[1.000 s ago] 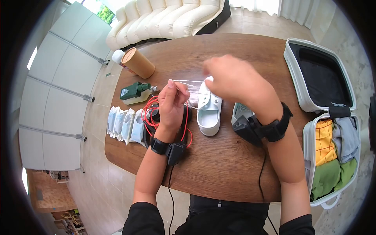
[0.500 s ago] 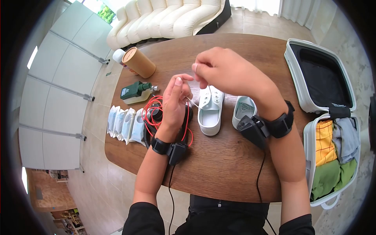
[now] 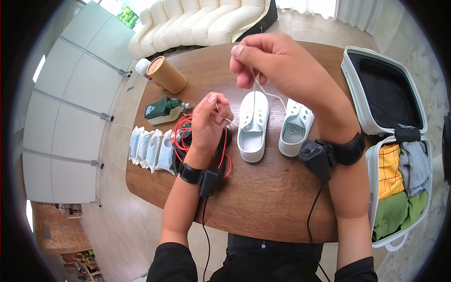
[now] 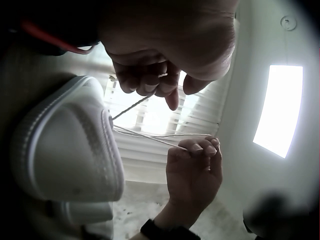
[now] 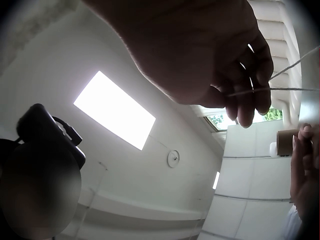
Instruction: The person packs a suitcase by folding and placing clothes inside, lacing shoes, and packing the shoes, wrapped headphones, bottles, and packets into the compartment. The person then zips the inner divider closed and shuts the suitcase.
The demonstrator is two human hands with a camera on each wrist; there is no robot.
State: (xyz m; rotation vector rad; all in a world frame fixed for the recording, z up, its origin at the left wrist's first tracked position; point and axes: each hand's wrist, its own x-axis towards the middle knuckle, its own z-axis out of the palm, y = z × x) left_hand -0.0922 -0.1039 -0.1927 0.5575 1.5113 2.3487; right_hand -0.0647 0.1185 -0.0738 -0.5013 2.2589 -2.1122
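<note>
1. A thin white shoelace (image 4: 132, 107) is threaded in a white canvas shoe (image 3: 256, 123), its two sides drawn up to the hands above the worktop (image 3: 263, 199).
2. The left hand (image 3: 210, 121), near the shoe's left side, grasps one strand in curled fingers; that strand slants down to the eyelets.
3. The right hand (image 3: 278, 68), raised above the toe, pinches the lace between thumb and fingers. One strand drops from it onto the shoe; another trails toward the second shoe.
4. The threaded shoe sits upright on the worktop, toe away from the person. A matching white shoe (image 3: 295, 131) stands just to its right, a bundle of lace inside.
5. Left of the threaded shoe, a coiled red cable (image 3: 174, 136) lies over a black object partly hidden by the left hand.
6. Farther left are wrapped face masks (image 3: 152, 148), a dark green bottle (image 3: 160, 109) and a brown cardboard tube (image 3: 167, 75).
7. At the worktop's right side, an open white suitcase (image 3: 346, 89) holds folded yellow, grey and green clothes (image 3: 391, 171).
8. Beyond stands a cream sofa (image 3: 202, 22).
</note>
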